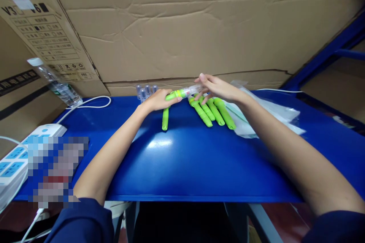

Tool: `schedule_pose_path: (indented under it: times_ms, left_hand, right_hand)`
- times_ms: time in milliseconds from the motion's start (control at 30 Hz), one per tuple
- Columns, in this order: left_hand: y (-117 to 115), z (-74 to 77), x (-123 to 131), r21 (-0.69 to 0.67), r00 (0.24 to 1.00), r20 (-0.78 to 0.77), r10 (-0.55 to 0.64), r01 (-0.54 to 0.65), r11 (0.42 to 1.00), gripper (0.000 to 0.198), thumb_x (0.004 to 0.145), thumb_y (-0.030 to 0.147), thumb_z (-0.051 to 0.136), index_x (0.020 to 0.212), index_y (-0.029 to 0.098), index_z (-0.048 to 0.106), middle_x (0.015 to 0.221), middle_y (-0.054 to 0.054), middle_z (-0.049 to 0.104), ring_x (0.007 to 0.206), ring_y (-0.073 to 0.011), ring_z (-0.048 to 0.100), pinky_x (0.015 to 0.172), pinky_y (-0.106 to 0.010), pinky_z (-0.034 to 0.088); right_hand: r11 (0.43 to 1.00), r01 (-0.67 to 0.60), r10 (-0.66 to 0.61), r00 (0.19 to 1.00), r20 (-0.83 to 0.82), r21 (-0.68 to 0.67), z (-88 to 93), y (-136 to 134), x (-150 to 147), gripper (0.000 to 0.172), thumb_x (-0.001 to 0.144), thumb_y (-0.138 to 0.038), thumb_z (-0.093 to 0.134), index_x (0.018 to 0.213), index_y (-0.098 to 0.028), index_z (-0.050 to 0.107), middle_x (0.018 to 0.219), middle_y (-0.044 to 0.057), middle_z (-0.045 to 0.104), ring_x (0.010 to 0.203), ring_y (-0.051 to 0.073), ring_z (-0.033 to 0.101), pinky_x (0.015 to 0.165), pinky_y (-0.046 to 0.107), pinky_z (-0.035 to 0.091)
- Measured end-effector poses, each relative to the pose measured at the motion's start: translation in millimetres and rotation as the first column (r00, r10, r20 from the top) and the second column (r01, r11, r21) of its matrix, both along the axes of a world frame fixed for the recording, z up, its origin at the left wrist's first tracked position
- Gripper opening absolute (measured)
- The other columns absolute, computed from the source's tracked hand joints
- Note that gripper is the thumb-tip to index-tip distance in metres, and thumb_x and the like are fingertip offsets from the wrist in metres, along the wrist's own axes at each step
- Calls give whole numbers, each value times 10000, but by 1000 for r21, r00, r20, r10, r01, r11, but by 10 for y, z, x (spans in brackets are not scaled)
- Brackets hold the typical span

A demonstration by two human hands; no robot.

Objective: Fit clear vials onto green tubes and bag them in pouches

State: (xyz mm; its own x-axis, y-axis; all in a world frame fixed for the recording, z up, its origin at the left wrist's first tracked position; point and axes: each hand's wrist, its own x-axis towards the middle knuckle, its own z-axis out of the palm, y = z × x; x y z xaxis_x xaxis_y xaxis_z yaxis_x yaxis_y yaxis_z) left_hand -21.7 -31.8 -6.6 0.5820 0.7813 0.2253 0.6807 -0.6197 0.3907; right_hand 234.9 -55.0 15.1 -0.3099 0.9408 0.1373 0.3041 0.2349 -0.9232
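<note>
in the head view, our left hand is closed round a green tube with a clear plastic end, held slantwise above the back half of the blue table. our right hand has bent, slightly spread fingers at that clear end; we cannot tell whether they grip it.

the cardboard wall closes off the back edge, just behind our hands. toward us, a broad stretch of tabletop runs between our forearms to the straight front edge. at the left, a power strip and a leaning water bottle narrow the room.

the tabletop is smooth and glossy, the cardboard creased. four slim, rounded green sticks lie side by side below our right hand, next to a thin, crinkled plastic bag. another green piece shows below our left hand, its upper end hidden. small clear cylinders stand behind that hand.
</note>
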Motion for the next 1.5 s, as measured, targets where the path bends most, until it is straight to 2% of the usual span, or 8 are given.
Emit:
schedule_pose_path:
  times_ms: [200,433,567,700,867,1167,1333,1500]
  left_hand:
    - [-7,9,12,-21,1000,22,5,-5,1000,560,910,686,476,905,156,656,843,-85,731,758,-219,649,665,-290,430]
    - [-6,-4,-6,37,993,76,-92,89,995,594,870,616,591,1311,221,547,1062,-54,716,922,-229,670,793,-291,464]
    - [-20,4,-6,60,994,31,-102,100,993,537,912,603,534,1303,237,567,988,-25,711,821,-197,653,734,-269,435]
    - [-37,3,3,63,999,-33,-42,44,997,555,890,624,569,1304,255,579,851,-6,693,717,-199,637,675,-263,403]
    - [-72,-11,26,111,993,-84,87,-78,991,594,869,654,607,1331,280,589,862,-29,705,790,-239,679,704,-265,411]
    - [-139,-46,92,162,987,-106,121,-103,981,477,867,461,637,1289,239,630,902,-62,725,876,-263,687,732,-278,421]
    - [-172,-22,102,154,972,-170,161,-135,979,495,876,490,597,1304,240,599,898,-61,724,865,-267,692,722,-283,426]
    - [-184,-13,120,173,974,-137,180,-155,973,557,904,611,542,1327,251,588,919,-76,728,893,-286,705,708,-279,420]
  right_hand:
    - [999,46,-46,999,18,1,1,-3,-11,543,865,-662,684,1145,-218,548,880,89,710,689,226,729,549,373,635]
    - [999,46,-46,999,5,22,-21,26,-1,569,901,-742,557,1131,-222,586,765,67,676,670,237,720,567,401,633]
    - [1000,8,-8,1000,7,11,-5,5,-24,548,842,-661,715,1166,-248,557,821,64,708,727,244,739,626,414,643]
    - [996,23,-18,998,60,-85,-12,-26,-52,565,934,-741,493,1128,-214,551,766,94,701,639,250,726,561,418,624]
    - [989,-108,113,993,44,-104,-19,-35,-17,499,858,-465,772,1229,-236,532,837,61,740,697,221,747,592,354,637]
    - [993,-64,75,991,110,-99,-15,-10,-8,372,860,-333,773,1161,-205,598,916,110,756,650,196,696,554,342,582]
    - [996,-69,74,990,123,-50,-3,-41,-42,342,860,-384,780,1089,-207,597,899,99,757,651,183,685,551,318,548]
    - [996,-75,67,982,176,38,-6,-10,-36,425,856,-620,717,924,-220,589,810,81,756,564,162,643,480,285,455]
